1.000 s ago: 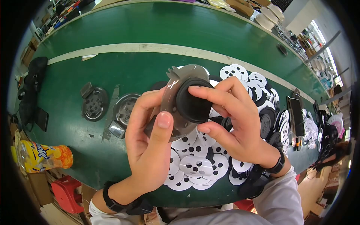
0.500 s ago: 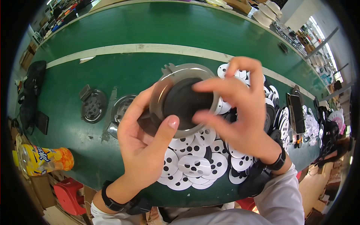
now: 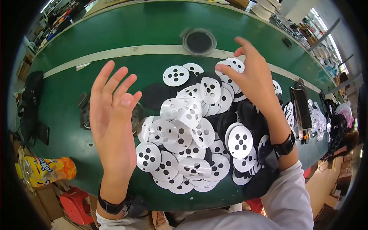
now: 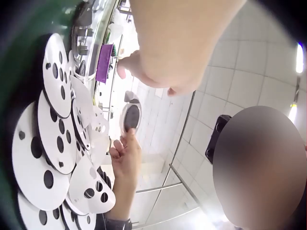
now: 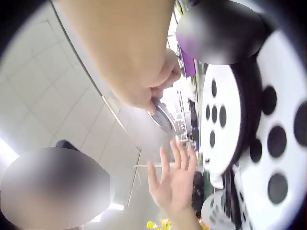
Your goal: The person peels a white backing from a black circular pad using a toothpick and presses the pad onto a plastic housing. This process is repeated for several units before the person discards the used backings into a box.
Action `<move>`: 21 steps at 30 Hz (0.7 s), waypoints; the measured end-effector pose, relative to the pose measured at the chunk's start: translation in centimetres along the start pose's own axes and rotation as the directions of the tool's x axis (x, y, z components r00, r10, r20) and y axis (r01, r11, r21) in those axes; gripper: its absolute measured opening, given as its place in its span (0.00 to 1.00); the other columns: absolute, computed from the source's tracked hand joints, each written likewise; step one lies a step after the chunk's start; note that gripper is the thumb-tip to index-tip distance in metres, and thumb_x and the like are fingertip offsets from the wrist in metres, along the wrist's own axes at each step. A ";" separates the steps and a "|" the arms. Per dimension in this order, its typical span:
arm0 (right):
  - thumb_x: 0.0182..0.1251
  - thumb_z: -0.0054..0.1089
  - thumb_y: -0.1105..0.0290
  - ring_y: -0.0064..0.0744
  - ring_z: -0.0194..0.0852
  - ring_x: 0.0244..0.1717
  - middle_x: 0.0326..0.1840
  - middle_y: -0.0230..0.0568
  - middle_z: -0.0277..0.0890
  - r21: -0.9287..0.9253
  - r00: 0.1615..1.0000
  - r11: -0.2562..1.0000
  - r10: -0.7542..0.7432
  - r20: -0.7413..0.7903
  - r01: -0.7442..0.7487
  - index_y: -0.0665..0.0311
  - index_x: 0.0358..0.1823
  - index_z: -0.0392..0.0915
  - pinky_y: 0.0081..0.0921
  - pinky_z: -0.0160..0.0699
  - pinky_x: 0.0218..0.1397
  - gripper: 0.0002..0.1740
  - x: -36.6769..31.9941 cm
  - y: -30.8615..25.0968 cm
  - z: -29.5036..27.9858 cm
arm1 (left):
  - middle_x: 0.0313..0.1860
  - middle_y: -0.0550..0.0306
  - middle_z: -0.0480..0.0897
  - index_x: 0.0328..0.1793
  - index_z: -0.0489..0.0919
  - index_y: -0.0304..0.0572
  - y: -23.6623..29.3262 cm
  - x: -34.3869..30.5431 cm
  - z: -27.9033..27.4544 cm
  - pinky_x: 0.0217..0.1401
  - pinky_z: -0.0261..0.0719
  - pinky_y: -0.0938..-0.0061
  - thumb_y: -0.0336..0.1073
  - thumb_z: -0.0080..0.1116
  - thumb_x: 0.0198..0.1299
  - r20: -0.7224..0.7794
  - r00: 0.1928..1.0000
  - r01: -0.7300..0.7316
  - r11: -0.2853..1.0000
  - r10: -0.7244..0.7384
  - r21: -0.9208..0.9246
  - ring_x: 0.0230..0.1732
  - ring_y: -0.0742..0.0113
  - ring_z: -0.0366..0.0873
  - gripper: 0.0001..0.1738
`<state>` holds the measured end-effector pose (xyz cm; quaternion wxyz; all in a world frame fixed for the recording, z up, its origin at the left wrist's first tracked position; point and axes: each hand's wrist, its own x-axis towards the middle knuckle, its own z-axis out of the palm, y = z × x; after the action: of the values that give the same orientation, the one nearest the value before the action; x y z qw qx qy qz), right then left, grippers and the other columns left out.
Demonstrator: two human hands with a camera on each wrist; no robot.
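Note:
My left hand [image 3: 115,119] is raised with spread fingers and holds nothing. Above the far side of the disc heap, a clear smoky part with a black round pad [image 3: 199,41] shows slightly blurred. A gap separates it from my right hand [image 3: 255,76], whose thumb and index finger are apart. In the left wrist view the part [image 4: 131,117] overlaps a fingertip of my right hand [image 4: 127,165]; the right wrist view also shows the part [image 5: 163,117] close to that hand's fingertips. Whether it rests on the table cannot be told. White discs with black holes [image 3: 240,142] lie heaped between my forearms.
Black discs [image 3: 249,115] lie among the white ones. Two smoky parts are partly behind my left hand. A yellow-labelled bottle [image 3: 50,170] lies at the left edge, near a black phone [image 3: 43,134]. A dark flat device [image 3: 301,109] is on the right.
The smoky part has left my left hand and moved to the far side. My left hand has moved left and spread its fingers; my right hand stands apart from the part in the head view.

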<state>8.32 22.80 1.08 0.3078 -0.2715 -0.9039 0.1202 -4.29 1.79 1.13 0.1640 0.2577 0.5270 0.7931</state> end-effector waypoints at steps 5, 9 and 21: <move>0.49 0.65 0.60 0.43 0.73 0.38 0.35 0.46 0.73 0.071 0.886 0.990 -0.141 0.441 0.122 0.65 0.42 0.77 0.33 0.71 0.44 0.21 -1.2 1.0 1.0 | 0.55 0.50 0.70 0.61 0.65 0.33 -0.4 0.0 -0.6 0.57 0.65 0.71 0.31 0.49 0.58 0.073 0.997 0.001 0.999 -0.003 0.032 0.58 0.64 0.67 0.24; 0.51 0.63 0.64 0.39 0.72 0.39 0.33 0.44 0.73 0.148 0.838 0.987 -0.129 0.531 0.059 0.66 0.42 0.77 0.31 0.69 0.43 0.18 -0.1 0.8 0.7 | 0.51 0.54 0.74 0.56 0.71 0.32 -0.5 -0.2 -0.5 0.55 0.66 0.72 0.31 0.48 0.58 0.108 0.994 0.022 0.999 -0.025 0.035 0.54 0.67 0.70 0.19; 0.51 0.63 0.65 0.41 0.70 0.37 0.35 0.46 0.69 0.142 0.940 0.990 -0.066 0.335 0.019 0.68 0.34 0.77 0.34 0.69 0.40 0.13 0.0 2.2 1.8 | 0.48 0.54 0.74 0.49 0.73 0.32 -1.2 -0.3 -1.1 0.51 0.67 0.73 0.33 0.45 0.61 0.171 0.985 -0.003 0.994 -0.016 0.112 0.51 0.67 0.71 0.14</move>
<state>8.11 24.56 -1.20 0.1680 -0.2055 -0.9387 0.2199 -4.66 1.29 -0.35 0.1965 0.3321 0.5555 0.7366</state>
